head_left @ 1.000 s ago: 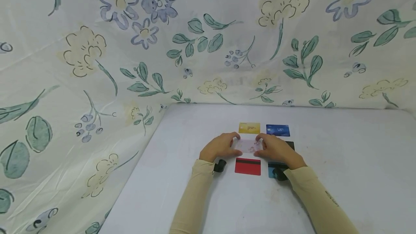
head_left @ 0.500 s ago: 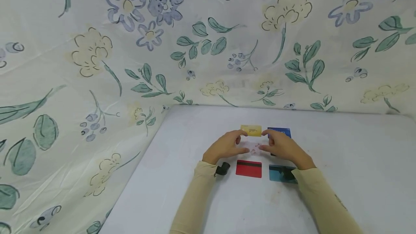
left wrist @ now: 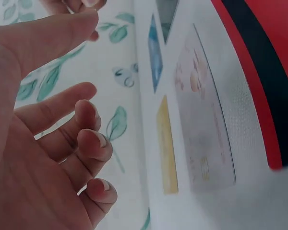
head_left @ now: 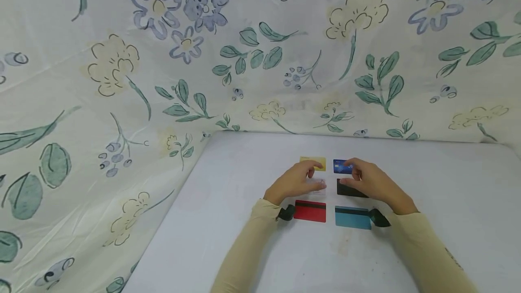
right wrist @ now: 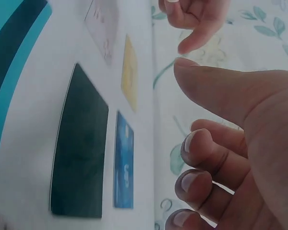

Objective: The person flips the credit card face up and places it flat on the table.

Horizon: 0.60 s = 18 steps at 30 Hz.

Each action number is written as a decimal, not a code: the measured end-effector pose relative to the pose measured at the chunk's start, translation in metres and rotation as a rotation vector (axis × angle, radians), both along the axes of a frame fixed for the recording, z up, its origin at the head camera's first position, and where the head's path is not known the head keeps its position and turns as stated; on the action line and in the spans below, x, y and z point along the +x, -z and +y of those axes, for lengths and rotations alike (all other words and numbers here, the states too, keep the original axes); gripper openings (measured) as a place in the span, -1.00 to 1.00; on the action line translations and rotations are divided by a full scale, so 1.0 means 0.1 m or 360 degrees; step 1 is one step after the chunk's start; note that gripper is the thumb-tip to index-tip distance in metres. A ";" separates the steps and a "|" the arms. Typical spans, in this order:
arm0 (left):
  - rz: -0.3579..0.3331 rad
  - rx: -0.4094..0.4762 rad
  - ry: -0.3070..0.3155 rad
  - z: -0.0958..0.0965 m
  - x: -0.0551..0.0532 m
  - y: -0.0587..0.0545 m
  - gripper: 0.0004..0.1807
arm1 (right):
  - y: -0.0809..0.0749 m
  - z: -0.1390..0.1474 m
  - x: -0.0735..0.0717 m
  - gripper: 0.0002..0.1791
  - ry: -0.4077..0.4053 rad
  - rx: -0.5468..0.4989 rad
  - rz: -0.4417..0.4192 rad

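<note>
My left hand [head_left: 294, 182] hovers over the pale pink card [left wrist: 204, 129], fingers loosely bent, thumb apart from them and nothing held. Its fingers overlap the yellow card [left wrist: 168, 155] in the head view. Above the black card [head_left: 345, 188] and the blue VIP card [head_left: 342, 166] is my right hand [head_left: 376, 185], likewise holding nothing, its fingers relaxed. In the right wrist view, those fingers stand apart from the cards. A red card [head_left: 310, 211] with a dark stripe lies nearer me on the left, beside a light blue striped card [head_left: 352, 220].
The cards lie flat in two columns on a white table [head_left: 447, 202]. Floral cloth [head_left: 260, 58] hangs behind and to the left of it. Small black devices sit at both wrists, the right one [head_left: 379, 217] partly overlapping the light blue card.
Both hands have come away from the pale pink card, which they held by its ends a second ago. The right hand has moved right, over the black card; the left has shifted slightly right.
</note>
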<state>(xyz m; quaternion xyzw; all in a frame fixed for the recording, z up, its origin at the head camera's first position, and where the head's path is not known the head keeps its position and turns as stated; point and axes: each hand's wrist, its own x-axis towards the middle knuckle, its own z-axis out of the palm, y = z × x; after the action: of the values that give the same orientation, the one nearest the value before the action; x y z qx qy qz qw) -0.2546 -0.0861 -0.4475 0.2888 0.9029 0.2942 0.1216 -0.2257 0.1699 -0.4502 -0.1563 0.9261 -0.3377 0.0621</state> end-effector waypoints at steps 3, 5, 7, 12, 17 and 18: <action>0.0013 -0.0039 0.0012 0.09 -0.02 0.02 -0.35 | 0.00 0.08 0.03 -0.40 -0.0004 -0.0019 0.0031; 0.0016 -0.0072 0.0021 0.15 -0.03 0.05 -0.35 | 0.01 0.14 0.05 -0.39 0.0002 -0.0026 0.0036; 0.0025 -0.0109 0.0032 0.21 -0.04 0.09 -0.36 | 0.02 0.19 0.07 -0.39 0.0004 -0.0029 0.0036; 0.0018 -0.0153 0.0020 0.31 -0.05 0.15 -0.38 | 0.06 0.29 0.09 -0.36 0.0018 -0.0036 -0.0012; -0.0024 -0.0201 -0.0032 0.36 -0.04 0.16 -0.37 | 0.13 0.39 0.09 -0.34 -0.0001 -0.0044 -0.0112; -0.0023 -0.0209 -0.0028 0.37 -0.04 0.16 -0.36 | 0.14 0.40 0.09 -0.33 -0.0009 -0.0040 -0.0128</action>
<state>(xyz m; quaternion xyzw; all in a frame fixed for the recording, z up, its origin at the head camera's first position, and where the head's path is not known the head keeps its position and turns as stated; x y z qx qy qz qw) -0.2588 -0.0491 -0.4634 0.2701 0.9219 0.2374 0.1441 -0.2166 0.2104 -0.4645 -0.1458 0.9181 -0.3552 0.0984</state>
